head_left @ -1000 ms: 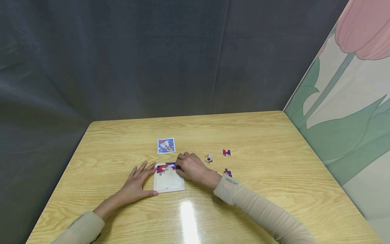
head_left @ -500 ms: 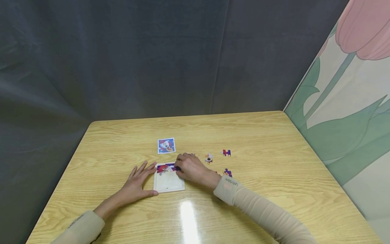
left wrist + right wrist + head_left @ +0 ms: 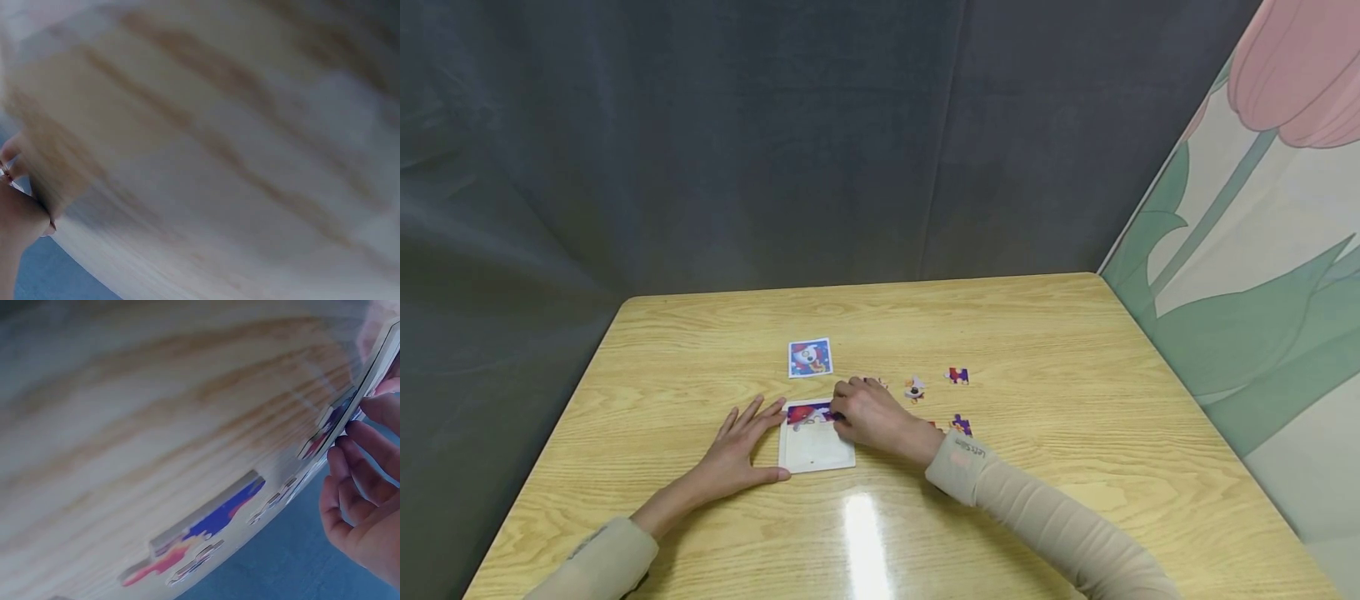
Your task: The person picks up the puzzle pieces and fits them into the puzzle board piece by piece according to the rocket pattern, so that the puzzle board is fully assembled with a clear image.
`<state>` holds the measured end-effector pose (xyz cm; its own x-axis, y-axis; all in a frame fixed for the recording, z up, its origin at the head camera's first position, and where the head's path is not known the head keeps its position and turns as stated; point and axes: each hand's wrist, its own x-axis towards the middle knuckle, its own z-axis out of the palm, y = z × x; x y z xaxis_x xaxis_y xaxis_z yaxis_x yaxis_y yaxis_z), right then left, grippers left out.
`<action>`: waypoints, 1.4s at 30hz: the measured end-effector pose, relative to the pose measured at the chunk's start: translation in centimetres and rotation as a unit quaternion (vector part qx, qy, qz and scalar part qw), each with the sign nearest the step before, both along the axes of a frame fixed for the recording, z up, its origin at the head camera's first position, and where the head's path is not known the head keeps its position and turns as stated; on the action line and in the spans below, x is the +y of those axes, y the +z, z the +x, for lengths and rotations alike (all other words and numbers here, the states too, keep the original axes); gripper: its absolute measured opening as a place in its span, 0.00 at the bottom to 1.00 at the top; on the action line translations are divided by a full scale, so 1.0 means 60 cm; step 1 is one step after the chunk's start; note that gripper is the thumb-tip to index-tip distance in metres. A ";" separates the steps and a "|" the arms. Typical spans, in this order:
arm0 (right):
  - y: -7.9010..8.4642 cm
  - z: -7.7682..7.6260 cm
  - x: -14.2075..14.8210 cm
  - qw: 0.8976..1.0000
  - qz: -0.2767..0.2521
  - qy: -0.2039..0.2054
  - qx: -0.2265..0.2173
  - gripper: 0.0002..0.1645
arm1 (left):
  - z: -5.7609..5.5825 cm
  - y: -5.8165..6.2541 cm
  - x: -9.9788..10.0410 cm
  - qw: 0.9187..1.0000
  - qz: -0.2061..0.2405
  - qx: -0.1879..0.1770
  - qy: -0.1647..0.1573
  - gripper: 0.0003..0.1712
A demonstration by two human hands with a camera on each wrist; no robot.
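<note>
A square white puzzle tray [image 3: 817, 452] lies on the table, with joined puzzle pieces [image 3: 806, 414] in red, white and purple along its far edge. My left hand [image 3: 741, 450] rests at the tray's left side, fingers spread, thumb by the near left corner. At the far right corner, my right hand [image 3: 871, 414] has its fingers bent down and pinches a purple puzzle piece [image 3: 835, 414], mostly covered by the fingertips. In the right wrist view, the fingertips of the right hand [image 3: 369, 494] meet at the tray's edge.
Beyond the tray lies a small picture card [image 3: 810, 358] of a white dog-like face. Loose puzzle pieces lie to the right: one red and purple [image 3: 958, 377], one white with a black spot [image 3: 914, 390], one purple [image 3: 961, 425]. Others peek out around the right hand.
The pieces along the tray's far edge have shifted slightly and now sit more level with each other. My right hand has turned a little, uncovering loose pieces behind it. The left hand stays put.
</note>
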<state>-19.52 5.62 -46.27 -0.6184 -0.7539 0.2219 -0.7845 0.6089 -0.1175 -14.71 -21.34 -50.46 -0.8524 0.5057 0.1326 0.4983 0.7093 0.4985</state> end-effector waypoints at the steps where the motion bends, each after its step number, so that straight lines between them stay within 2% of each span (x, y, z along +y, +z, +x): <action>1: 0.000 0.000 0.000 1.000 -0.001 0.000 0.002 0.06 | 0.000 0.000 0.000 1.000 0.000 0.001 0.000 0.50; 14: 0.006 0.004 0.012 1.000 -0.005 -0.012 -0.025 0.08 | -0.001 -0.001 0.001 1.000 -0.004 0.002 0.001 0.50; 20: 0.012 0.001 0.052 0.999 -0.028 -0.020 -0.028 0.08 | -0.002 -0.003 0.002 1.000 -0.007 0.006 -0.002 0.50; 26: 0.005 -0.015 0.099 0.996 -0.067 -0.052 -0.003 0.06 | -0.001 -0.002 0.000 1.000 -0.006 0.008 -0.001 0.50; 33: -0.001 -0.027 0.138 0.993 -0.088 -0.072 0.009 0.06 | 0.001 0.001 0.000 1.000 -0.008 0.010 -0.003 0.50; 42: 0.000 -0.023 0.138 0.995 -0.047 -0.074 -0.048 0.14 | 0.000 -0.001 0.000 1.000 -0.007 0.015 -0.003 0.50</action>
<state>-20.89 13.92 -46.27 -0.7426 -0.6321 0.2214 -0.6697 0.6991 -0.2504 -14.73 -21.35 -50.54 -0.8453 0.5125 0.1512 0.5170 0.7128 0.4740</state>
